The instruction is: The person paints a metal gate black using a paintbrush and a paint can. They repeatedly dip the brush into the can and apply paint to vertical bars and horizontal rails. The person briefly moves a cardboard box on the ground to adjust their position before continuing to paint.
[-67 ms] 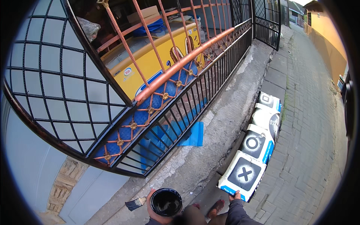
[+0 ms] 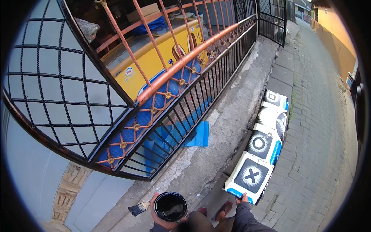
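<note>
My left hand (image 2: 156,213) is wrapped round a can of black paint (image 2: 170,208) low in the view. A paintbrush (image 2: 140,208) with dark bristles sticks out to the left of the can, its handle running in at the same hand. My right hand (image 2: 242,199) grips the near edge of a long cardboard strip (image 2: 258,144). White, black and blue print covers the strip in panels, with creases between them. It stretches away from me along the paving beside the gutter edge. Most of the right fingers are hidden under the cardboard.
A metal gate (image 2: 162,116) with black bars and copper-painted rods stands at left, a yellow chest freezer (image 2: 154,58) behind it. Blue sheeting (image 2: 199,134) lies at its foot. My feet (image 2: 223,210) stand near the concrete ledge (image 2: 216,154). A paved lane (image 2: 317,116) runs along the right.
The whole view has shifted slightly, with the gate and cardboard sitting a little higher in the picture. Both hands keep their holds.
</note>
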A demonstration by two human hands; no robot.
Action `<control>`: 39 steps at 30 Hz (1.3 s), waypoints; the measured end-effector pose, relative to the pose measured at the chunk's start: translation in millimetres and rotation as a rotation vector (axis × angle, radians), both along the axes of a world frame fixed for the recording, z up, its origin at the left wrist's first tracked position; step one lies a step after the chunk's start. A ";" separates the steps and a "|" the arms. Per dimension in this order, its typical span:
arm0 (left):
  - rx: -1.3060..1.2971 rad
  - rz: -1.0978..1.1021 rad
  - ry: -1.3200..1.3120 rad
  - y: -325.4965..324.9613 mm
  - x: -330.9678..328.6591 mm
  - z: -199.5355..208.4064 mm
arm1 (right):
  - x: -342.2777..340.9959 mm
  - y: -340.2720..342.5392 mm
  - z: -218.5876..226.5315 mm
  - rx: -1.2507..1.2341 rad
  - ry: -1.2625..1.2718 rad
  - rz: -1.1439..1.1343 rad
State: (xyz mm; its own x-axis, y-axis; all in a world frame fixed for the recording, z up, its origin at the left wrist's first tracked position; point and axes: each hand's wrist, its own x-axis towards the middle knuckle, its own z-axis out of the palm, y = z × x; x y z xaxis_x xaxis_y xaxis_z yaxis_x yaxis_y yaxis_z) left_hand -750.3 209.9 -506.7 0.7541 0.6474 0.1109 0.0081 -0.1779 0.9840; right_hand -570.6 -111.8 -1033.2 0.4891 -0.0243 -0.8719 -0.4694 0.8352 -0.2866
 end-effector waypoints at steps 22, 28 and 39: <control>0.401 -0.072 0.341 48.9 -147.8 -33.7 | -180.4 89.2 54.3 -0.092 0.379 0.127; 0.516 -0.079 0.322 55.1 -146.0 -33.8 | -180.5 31.1 92.5 -0.269 0.397 0.581; 0.514 -0.204 0.029 91.3 -86.2 -14.8 | -101.9 -97.7 129.8 -0.745 0.124 1.134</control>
